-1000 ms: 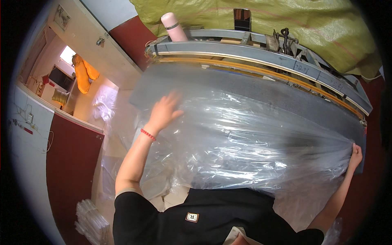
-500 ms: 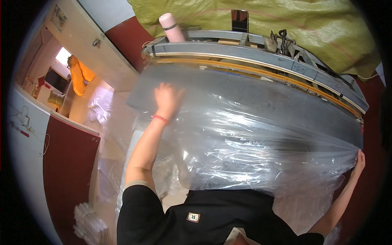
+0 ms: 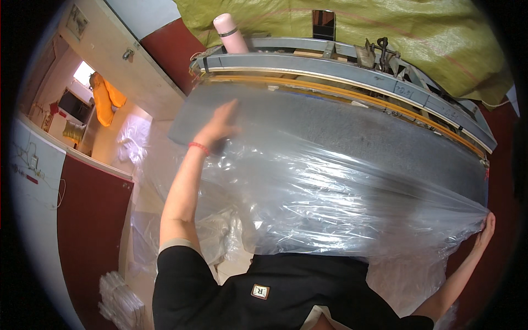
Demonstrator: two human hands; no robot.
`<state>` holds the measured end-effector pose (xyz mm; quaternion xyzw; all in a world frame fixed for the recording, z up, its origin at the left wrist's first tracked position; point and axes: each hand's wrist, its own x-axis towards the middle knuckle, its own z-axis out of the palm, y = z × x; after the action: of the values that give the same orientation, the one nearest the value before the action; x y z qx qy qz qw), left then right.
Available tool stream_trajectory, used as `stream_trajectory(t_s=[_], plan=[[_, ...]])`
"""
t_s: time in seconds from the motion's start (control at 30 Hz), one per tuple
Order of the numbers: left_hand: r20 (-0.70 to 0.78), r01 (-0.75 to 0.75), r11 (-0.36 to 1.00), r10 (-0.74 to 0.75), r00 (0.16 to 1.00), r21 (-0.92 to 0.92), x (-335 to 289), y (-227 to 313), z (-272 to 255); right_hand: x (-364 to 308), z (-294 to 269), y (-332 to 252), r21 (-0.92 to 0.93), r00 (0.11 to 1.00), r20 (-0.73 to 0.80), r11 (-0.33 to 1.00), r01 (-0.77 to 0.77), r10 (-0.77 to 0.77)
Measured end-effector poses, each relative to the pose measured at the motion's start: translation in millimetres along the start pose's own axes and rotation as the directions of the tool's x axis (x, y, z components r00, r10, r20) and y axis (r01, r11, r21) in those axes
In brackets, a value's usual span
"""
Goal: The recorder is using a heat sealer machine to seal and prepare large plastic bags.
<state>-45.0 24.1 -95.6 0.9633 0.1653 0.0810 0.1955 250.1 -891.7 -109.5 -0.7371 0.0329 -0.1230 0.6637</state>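
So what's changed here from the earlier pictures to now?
The right hand has drawn the clear plastic film nearer the person and slightly rightward, baring more dark grey surface. The left hand, blurred, has moved farther from the body. The film stays gripped; the pink flask stayed put.

We saw 1 pink bottle [image 3: 231, 36] before a yellow-green tarp [image 3: 407, 33], 1 open door [image 3: 129, 69] and, beyond it, an orange bundle [image 3: 103, 104].

Film [image 3: 330, 192] is clr, tabletop [image 3: 396, 132] gry, flask [image 3: 233, 39] pink.
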Motion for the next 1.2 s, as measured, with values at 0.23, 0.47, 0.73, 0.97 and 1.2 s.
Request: stream_trajectory(t_s=[0.23,0.47,0.73,0.97,1.2], plan=[[0.173,0.011,0.999,-0.020,0.985,0.052,13.6,2.8,-15.1,15.5,-11.7,11.2,0.042,0.996,0.083,0.999,-0.018,0.014],[0.329,0.221,0.940,-0.130,0.935,-0.258,18.2,7.0,-20.2,30.0,25.1,9.8,0.055,0.999,0.018,0.998,-0.030,0.029],[-0.235,-0.095,0.359,-0.368,0.900,-0.928,57.9,90.5,-12.6,115.3,56.1,21.7,0.134,0.982,-0.183,0.991,-0.022,0.047],[-0.443,-0.111,0.539,-0.539,0.716,-0.835,115.3,25.8,61.8,122.7,186.3,57.8,-0.154,0.925,-0.286,0.965,0.213,-0.250],[-0.526,-0.167,0.632,-0.436,0.730,-0.757,141.3,-13.7,63.8,130.1,229.3,39.4,-0.122,0.884,-0.378,0.961,0.248,-0.276]])
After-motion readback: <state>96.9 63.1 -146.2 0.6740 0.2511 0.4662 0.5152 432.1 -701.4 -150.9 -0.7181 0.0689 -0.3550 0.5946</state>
